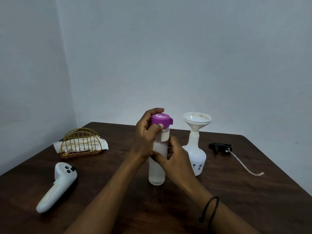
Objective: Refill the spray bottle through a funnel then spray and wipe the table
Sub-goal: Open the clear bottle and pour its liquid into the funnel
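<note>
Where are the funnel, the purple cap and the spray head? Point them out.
funnel [197, 119]: head view, on its wide bowl.
purple cap [161, 119]: head view, on its side wall.
spray head [218, 146]: head view, on its black body.

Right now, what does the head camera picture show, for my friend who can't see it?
A person's left hand grips the purple cap of a frosted bottle standing on a dark wooden table, while the right hand holds its body. Beside it stands a white spray bottle with a funnel in its neck.

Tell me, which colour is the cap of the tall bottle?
Purple cap, seen in the head view, the only one.
</note>
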Action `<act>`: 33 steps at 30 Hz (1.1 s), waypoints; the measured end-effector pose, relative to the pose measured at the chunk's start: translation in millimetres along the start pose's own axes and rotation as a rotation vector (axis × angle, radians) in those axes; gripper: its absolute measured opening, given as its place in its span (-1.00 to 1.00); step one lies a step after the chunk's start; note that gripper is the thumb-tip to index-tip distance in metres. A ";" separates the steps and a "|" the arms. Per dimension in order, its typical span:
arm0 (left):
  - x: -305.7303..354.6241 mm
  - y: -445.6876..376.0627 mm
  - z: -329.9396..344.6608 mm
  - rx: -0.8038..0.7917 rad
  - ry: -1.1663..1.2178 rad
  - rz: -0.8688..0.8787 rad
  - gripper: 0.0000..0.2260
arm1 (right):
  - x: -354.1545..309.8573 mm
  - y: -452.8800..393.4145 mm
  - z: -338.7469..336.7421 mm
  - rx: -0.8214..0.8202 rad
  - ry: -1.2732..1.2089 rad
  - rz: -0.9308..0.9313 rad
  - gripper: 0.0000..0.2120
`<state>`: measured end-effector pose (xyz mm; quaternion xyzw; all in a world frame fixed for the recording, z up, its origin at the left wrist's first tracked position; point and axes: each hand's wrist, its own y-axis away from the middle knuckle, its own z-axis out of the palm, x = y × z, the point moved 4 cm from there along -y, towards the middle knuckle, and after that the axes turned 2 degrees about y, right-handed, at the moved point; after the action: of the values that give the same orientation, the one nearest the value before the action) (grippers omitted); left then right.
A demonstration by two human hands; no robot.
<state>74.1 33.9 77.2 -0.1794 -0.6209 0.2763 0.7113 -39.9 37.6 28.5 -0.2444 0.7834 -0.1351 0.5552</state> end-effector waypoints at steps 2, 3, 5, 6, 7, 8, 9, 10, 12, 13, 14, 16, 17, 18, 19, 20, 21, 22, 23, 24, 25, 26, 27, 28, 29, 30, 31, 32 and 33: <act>2.1 1.1 -0.5 0.040 -0.058 0.037 -0.59 | -0.6 0.8 0.1 0.014 0.017 0.002 -0.52; 1.8 0.7 -0.9 0.061 -0.083 0.051 -0.59 | -0.9 0.7 0.0 0.021 0.020 0.002 -0.52; 0.6 0.2 -1.1 0.104 -0.103 0.064 -0.59 | 0.1 0.3 -1.1 0.037 0.020 -0.003 -0.54; 0.1 0.1 -1.4 0.126 -0.109 0.069 -0.58 | 1.1 0.4 -1.8 0.044 0.024 -0.010 -0.55; -0.1 -0.1 -1.2 0.147 -0.113 0.074 -0.57 | 1.9 0.4 -2.2 0.052 0.029 -0.013 -0.56; -0.3 -0.2 -1.1 0.166 -0.117 0.077 -0.56 | 2.9 0.4 -2.3 0.058 0.037 -0.015 -0.55; 0.2 0.3 -0.4 0.181 -0.120 0.080 -0.56 | 3.4 0.9 -2.1 0.063 0.046 -0.016 -0.54; 0.4 0.7 -0.1 0.192 -0.122 0.083 -0.55 | 3.6 1.5 -1.3 0.071 0.055 -0.019 -0.52; 0.9 -0.3 0.7 0.188 -0.146 0.083 -0.52 | 1.9 2.2 -1.0 0.078 0.065 -0.034 -0.49; 0.0 -0.3 0.4 0.176 -0.171 0.073 -0.49 | 1.3 2.7 0.1 0.074 0.063 -0.041 -0.50; -0.9 -0.4 1.1 0.149 -0.169 0.055 -0.47 | 1.3 3.4 0.2 0.071 0.066 -0.048 -0.51; -1.9 -1.6 3.8 0.061 -0.049 0.005 -0.50 | 2.7 3.0 -1.7 0.079 0.061 -0.044 -0.53; -2.1 -2.0 5.3 0.007 0.026 -0.014 -0.54 | 3.2 2.4 -2.8 0.083 0.049 -0.039 -0.53; -1.5 -2.1 7.0 -0.038 0.073 -0.027 -0.58 | 3.5 1.7 -3.8 0.090 0.042 -0.037 -0.51; -1.0 -1.6 8.4 -0.066 0.076 -0.033 -0.60 | 4.0 1.2 -4.8 0.096 0.040 -0.037 -0.50; -0.3 -0.6 9.1 -0.071 0.060 -0.034 -0.61 | 4.6 1.1 -5.5 0.097 0.047 -0.038 -0.51; 0.2 0.4 9.0 -0.048 0.034 -0.031 -0.62 | 4.4 1.4 -6.3 0.097 0.052 -0.039 -0.53; 0.2 1.4 8.1 -0.007 0.002 -0.021 -0.64 | 3.9 2.0 -6.6 0.096 0.056 -0.038 -0.56; 0.4 2.2 7.3 0.035 -0.035 -0.002 -0.64 | 3.2 2.1 -7.0 0.097 0.056 -0.037 -0.57; 1.0 3.4 6.9 0.070 -0.074 0.019 -0.59 | 3.2 2.3 -6.8 0.096 0.060 -0.036 -0.58; 1.3 4.0 6.4 0.096 -0.101 0.035 -0.54 | 3.3 2.1 -5.9 0.093 0.064 -0.032 -0.57; 1.9 3.5 6.4 0.111 -0.122 0.049 -0.50 | 3.8 2.0 -5.3 0.088 0.065 -0.029 -0.56; 3.4 3.4 7.3 0.110 -0.142 0.060 -0.50 | 4.1 1.9 -4.8 0.084 0.064 -0.027 -0.55; 5.3 3.3 8.5 0.089 -0.147 0.066 -0.54 | 4.0 1.8 -4.1 0.081 0.067 -0.027 -0.54; 6.3 2.9 10.0 0.054 -0.124 0.059 -0.60 | 3.9 1.6 -4.5 0.086 0.070 -0.030 -0.54; 6.9 2.6 11.8 0.015 -0.074 0.039 -0.64 | 4.2 1.4 -5.8 0.097 0.073 -0.040 -0.54; 6.6 2.5 12.3 -0.012 -0.032 0.020 -0.65 | 4.7 1.2 -6.8 0.106 0.072 -0.049 -0.53; 5.7 2.0 12.1 -0.019 -0.016 0.009 -0.66 | 5.3 1.3 -7.9 0.112 0.072 -0.051 -0.52; 6.2 1.9 11.8 -0.004 -0.034 0.016 -0.68 | 5.7 1.1 -9.0 0.115 0.071 -0.048 -0.51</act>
<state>62.6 38.2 82.8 -0.1811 -0.6320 0.2838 0.6980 -50.1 34.9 26.5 -0.2259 0.7874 -0.2018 0.5368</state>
